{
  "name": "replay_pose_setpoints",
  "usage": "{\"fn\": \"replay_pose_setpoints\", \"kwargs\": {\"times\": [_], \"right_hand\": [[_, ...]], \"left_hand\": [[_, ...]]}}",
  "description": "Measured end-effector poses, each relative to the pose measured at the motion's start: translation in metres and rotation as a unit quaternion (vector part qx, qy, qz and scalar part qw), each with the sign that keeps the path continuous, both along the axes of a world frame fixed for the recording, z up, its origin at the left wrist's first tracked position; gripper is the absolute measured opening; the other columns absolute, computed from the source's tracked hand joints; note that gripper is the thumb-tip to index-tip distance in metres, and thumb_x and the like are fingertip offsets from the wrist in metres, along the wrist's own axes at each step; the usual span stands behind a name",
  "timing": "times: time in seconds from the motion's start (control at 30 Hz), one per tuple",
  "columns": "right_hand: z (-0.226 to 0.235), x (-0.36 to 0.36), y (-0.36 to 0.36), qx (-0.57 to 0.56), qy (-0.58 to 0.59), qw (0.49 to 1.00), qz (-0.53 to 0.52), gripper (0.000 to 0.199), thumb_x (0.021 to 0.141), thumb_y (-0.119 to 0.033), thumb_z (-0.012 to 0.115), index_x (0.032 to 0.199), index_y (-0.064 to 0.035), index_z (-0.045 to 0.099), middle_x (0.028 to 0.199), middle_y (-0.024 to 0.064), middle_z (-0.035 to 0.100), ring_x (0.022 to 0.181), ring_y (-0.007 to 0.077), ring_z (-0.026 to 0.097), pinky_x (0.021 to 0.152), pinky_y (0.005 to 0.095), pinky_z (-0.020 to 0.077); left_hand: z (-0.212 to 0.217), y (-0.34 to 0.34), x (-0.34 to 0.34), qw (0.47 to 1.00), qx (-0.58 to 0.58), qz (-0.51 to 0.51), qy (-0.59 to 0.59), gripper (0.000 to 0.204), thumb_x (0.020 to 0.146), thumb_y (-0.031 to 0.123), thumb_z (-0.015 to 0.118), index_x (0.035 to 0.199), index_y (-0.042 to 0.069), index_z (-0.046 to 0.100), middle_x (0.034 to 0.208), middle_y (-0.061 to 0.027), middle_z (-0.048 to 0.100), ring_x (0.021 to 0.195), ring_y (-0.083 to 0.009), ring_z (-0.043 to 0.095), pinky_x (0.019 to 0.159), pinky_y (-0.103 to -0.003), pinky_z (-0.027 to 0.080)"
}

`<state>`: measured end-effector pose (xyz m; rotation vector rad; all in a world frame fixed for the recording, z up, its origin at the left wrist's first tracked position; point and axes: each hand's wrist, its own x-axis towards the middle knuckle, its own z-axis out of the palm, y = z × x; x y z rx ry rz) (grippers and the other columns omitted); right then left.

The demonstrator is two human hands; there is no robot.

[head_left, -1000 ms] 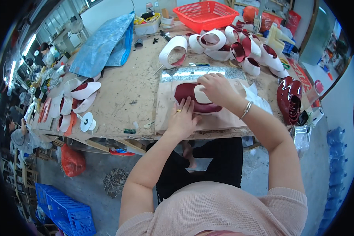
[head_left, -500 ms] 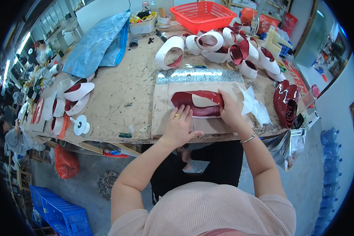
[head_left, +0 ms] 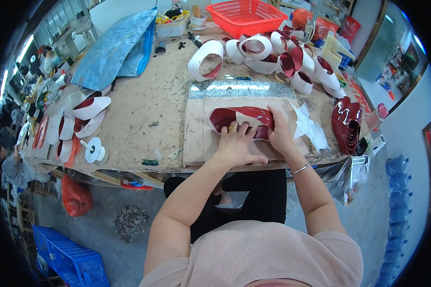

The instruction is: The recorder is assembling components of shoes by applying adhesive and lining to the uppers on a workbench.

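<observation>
A glossy dark red shoe upper [head_left: 256, 113] with a beige inner patch lies on brown sheets [head_left: 195, 143] at the front of the workbench. My right hand [head_left: 281, 134] grips its right end, thumb toward me and fingers at the far side. Bent and spread, the fingers of my left hand [head_left: 238, 146] press on the inside of the upper near the beige patch. Its thumb sticks out to the right, apart from the upper. The left fingertips are partly hidden.
White and red shoe uppers [head_left: 286, 64] pile up at the back right, before a red basket [head_left: 246, 18]. A glossy red piece [head_left: 345, 125] and white scraps [head_left: 311, 126] lie right. Blue sheeting [head_left: 111, 52], more uppers [head_left: 92, 108] and a white spool [head_left: 95, 149] are left.
My left hand has slid right along the upper, its fingers now bent rather than flat. My right hand keeps its grip at the right end. The view has shifted slightly.
</observation>
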<state>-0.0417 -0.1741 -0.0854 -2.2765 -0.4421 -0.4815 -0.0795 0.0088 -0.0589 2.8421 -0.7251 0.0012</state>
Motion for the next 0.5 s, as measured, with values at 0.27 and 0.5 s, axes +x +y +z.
{"fn": "replay_pose_setpoints", "kwargs": {"times": [0.27,0.5], "right_hand": [[-0.002,0.031,-0.012,0.21,0.115,0.971,-0.004,0.047,0.083,0.009,0.051,0.129,-0.0011,0.05,0.124,0.0147,0.057,0.114,0.0234,0.055,0.097,0.0312,0.0427],[-0.006,0.013,-0.016,0.156,0.089,0.983,0.027,0.036,0.087,-0.009,0.059,0.122,0.001,0.057,0.11,0.0127,0.063,0.103,0.0196,0.058,0.091,0.0292,0.0438]], "left_hand": [[-0.026,-0.017,-0.007,0.994,-0.068,-0.052,-0.063,0.113,0.065,0.078,0.058,0.142,-0.001,0.032,0.15,-0.0134,0.028,0.138,-0.0324,0.025,0.111,-0.045,0.02],[-0.039,0.008,-0.036,0.986,-0.138,-0.035,-0.087,0.1,0.068,0.065,0.067,0.139,0.0,0.037,0.144,-0.0187,0.037,0.138,-0.0304,0.03,0.112,-0.044,0.024]]}}
